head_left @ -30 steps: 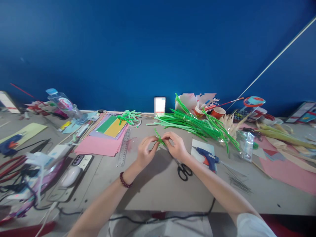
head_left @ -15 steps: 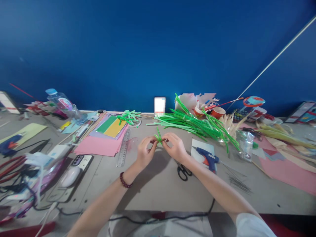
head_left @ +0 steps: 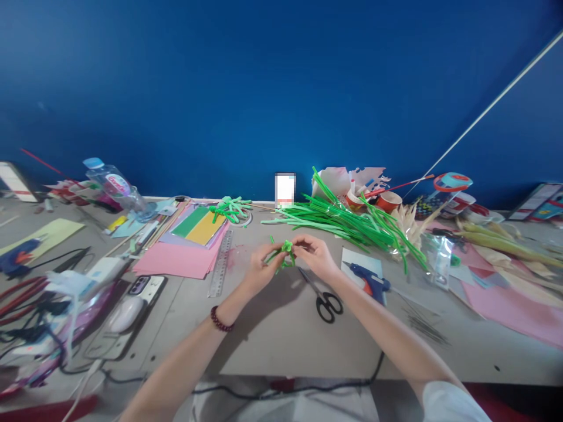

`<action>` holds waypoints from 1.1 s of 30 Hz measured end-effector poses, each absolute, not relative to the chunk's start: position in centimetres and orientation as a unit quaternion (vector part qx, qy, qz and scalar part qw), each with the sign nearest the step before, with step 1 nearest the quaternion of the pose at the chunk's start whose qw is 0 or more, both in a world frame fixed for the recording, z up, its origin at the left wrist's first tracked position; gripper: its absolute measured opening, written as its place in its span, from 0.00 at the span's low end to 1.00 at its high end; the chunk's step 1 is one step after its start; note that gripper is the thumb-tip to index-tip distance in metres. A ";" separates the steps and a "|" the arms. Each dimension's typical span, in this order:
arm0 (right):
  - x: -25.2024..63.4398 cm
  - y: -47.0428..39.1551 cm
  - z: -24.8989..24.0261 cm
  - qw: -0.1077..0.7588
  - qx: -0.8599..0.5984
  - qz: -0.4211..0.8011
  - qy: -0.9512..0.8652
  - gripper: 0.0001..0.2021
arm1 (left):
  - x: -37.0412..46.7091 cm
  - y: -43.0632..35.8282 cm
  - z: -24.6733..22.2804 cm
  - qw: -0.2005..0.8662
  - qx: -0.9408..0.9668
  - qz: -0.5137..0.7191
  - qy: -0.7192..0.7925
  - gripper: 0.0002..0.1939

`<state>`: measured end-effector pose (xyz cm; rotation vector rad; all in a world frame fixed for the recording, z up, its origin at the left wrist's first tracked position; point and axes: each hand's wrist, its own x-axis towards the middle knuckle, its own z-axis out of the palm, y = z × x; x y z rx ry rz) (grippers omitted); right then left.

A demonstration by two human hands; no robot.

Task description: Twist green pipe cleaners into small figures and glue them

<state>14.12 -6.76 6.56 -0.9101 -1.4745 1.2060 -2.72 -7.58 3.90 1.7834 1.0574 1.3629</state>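
Between my two hands, above the middle of the table, is a small green twisted pipe cleaner piece [head_left: 287,247] with several ends sticking out. My left hand [head_left: 260,266] pinches it from the left, a stem jutting up past the fingers. On the other side my right hand [head_left: 317,256] has thumb and fingertips closed on its right edge. Black-handled scissors [head_left: 328,305] lie on the table below my right hand, blades pointing up and left. The finer shape of the green piece is partly hidden by my fingers.
Green pipe cleaners [head_left: 352,223] lie in a heap at the back. A blue glue gun [head_left: 369,281] rests right of my right forearm. To the left are a clear ruler [head_left: 220,264], pink paper [head_left: 176,258], a phone [head_left: 145,293] and a plastic bottle [head_left: 115,183].
The green piece has been turned, so its clustered top now faces me and its stem leans left. Both hands shifted slightly; more of the scissors shows.
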 end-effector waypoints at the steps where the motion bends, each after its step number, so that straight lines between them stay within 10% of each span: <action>1: 14.2 -6.7 6.8 0.486 -0.376 0.509 -0.602 0.09 | -2.6 -7.5 3.9 0.377 0.655 0.519 0.400 0.12; 8: 14.6 -6.4 7.1 0.477 -0.337 0.610 -0.535 0.14 | -2.3 -7.9 5.3 0.658 0.473 0.443 0.384 0.21; 33: 15.6 -6.2 7.2 0.337 -0.278 0.773 -0.460 0.07 | -3.1 -7.9 4.9 0.708 0.510 0.374 0.315 0.17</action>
